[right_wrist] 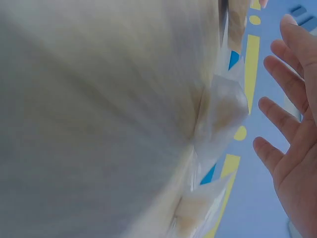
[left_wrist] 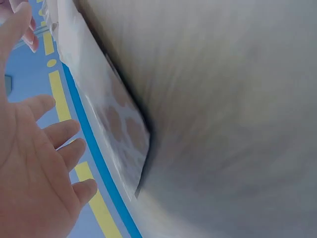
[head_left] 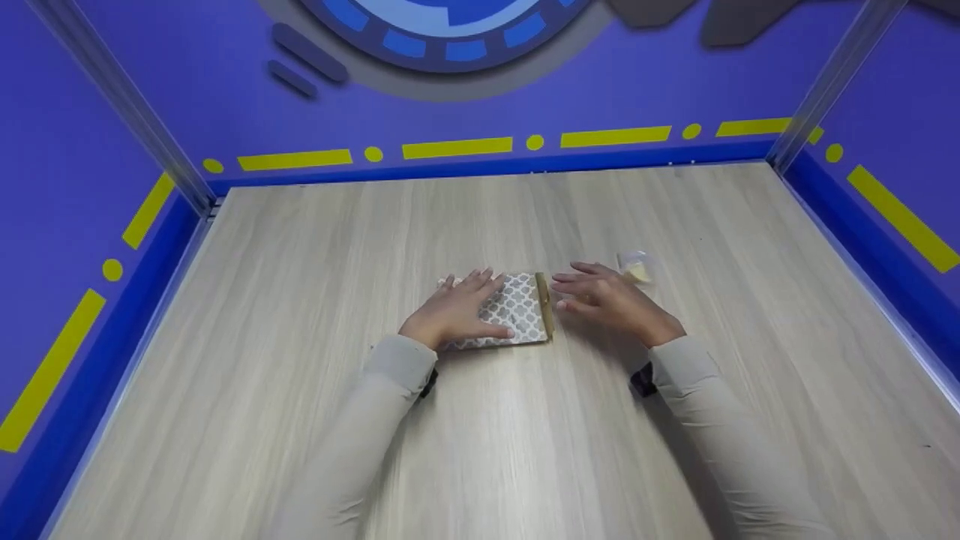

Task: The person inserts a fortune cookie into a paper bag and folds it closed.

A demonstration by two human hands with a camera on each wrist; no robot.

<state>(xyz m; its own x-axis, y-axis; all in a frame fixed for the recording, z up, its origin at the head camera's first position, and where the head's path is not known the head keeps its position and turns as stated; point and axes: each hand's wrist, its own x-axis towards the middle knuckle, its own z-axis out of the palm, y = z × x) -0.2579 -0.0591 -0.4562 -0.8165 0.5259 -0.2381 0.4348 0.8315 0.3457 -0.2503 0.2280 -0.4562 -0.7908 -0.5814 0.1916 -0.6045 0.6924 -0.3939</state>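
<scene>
A flat rectangular item with a grey-and-white lattice pattern (head_left: 525, 307) lies on the table, a brown strip (head_left: 545, 307) along its right edge. Over its left part is my left hand (head_left: 457, 311), fingers spread and straight; in the left wrist view the palm (left_wrist: 34, 168) shows with nothing in it. Just right of the brown strip hovers my right hand (head_left: 611, 300), its fingers extended and loosely apart. Close behind that hand sits a small clear plastic bag (head_left: 636, 267) with something pale inside. The right wrist view shows two clear bags, an upper one (right_wrist: 228, 106) and a lower one (right_wrist: 198, 210).
The pale wood-grain table (head_left: 480, 465) is bounded by blue-purple panels (head_left: 480, 112) with yellow dashes at the back and both sides. Metal posts (head_left: 832, 90) stand at the back corners.
</scene>
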